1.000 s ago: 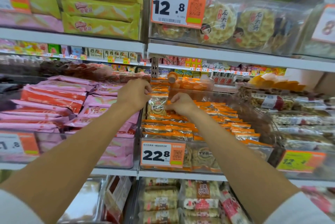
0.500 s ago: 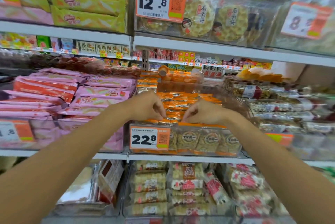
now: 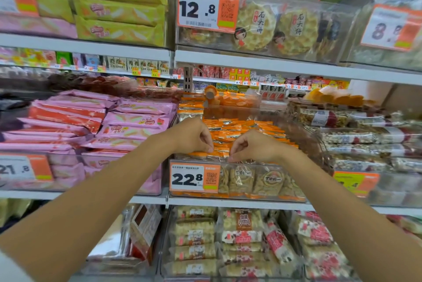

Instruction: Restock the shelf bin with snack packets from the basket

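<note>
- Head view shows both hands low at the front of the bin (image 3: 262,182), the clear one on the middle shelf.
- The left hand (image 3: 196,139) is curled, its fingertips pinching the orange top seam of the front packet (image 3: 220,152). The right hand (image 3: 253,147) pinches the same way just beside it (one packet or two neighbours, I cannot tell).
- Holding by the seam probably lets the packet stand on edge and slide down behind the clear wall with its face outward, like those already showing through that wall.
- The other packets (image 3: 239,129) stand behind in tight rows, seams up, reaching to the back of the bin. Packed on edge, more fit in and each can be lifted out by its top.
- The tag (image 3: 194,177) hangs on the left of the front wall, so the packet faces to its right stay readable.
- No basket is in view. I judge this to be the seating or straightening step, with the bin close to full.
- Pink packs (image 3: 127,121) lie flat in the next bin, near the left wrist (a careless elbow could nudge them).
</note>
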Demonstrator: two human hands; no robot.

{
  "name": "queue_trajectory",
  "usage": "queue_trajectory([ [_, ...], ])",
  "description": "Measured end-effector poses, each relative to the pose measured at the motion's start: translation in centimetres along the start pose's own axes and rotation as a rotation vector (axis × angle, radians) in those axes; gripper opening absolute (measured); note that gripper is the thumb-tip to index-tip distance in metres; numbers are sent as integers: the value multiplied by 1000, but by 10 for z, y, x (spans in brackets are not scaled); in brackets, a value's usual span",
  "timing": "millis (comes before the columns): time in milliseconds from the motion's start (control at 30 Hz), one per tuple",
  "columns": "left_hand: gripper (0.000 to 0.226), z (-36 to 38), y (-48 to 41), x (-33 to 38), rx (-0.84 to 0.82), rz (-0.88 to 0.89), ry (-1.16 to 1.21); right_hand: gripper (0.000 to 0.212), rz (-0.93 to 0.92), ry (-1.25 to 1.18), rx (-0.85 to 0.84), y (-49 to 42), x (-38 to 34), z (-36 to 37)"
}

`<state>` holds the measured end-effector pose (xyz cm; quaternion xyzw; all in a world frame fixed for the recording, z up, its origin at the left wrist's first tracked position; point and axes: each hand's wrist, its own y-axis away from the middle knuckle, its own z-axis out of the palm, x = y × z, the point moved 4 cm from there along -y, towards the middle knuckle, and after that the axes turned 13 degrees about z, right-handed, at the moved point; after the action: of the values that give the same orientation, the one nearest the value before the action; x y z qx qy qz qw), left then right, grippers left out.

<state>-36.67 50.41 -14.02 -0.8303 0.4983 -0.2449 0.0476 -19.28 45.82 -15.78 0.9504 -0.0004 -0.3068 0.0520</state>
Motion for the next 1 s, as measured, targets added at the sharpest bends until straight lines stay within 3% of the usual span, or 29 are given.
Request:
queue_trajectory([
  [67, 17, -5, 3, -4, 106, -3, -83, 25, 7, -38, 23, 1, -1, -4],
  [167, 34, -12, 9, -11, 164, -15, -487, 33, 7, -233, 154, 1, 2, -14],
  [333, 63, 0, 2, -33, -161, -150, -677, 28, -62, -266, 318, -3, 6, -18],
  [500, 72, 0, -4, -46, -195, -209, -636, 22, -42, -277, 329, -5, 10, -14],
  [700, 38, -4, 13, -14, 100, -57, -559, 17, -5, -218, 357, 7, 5, -16],
  [800, 12, 0, 21, 9, 264, 7, -407, 12, -57, -211, 438, 23, -4, -13],
  [900, 25, 6, 31, 34, 411, 39, -219, 10, -140, -216, 581, 42, -15, -7],
  [1000, 28, 19, 46, 54, 423, 48, -104, 10, -166, -183, 561, 64, -24, 8],
])
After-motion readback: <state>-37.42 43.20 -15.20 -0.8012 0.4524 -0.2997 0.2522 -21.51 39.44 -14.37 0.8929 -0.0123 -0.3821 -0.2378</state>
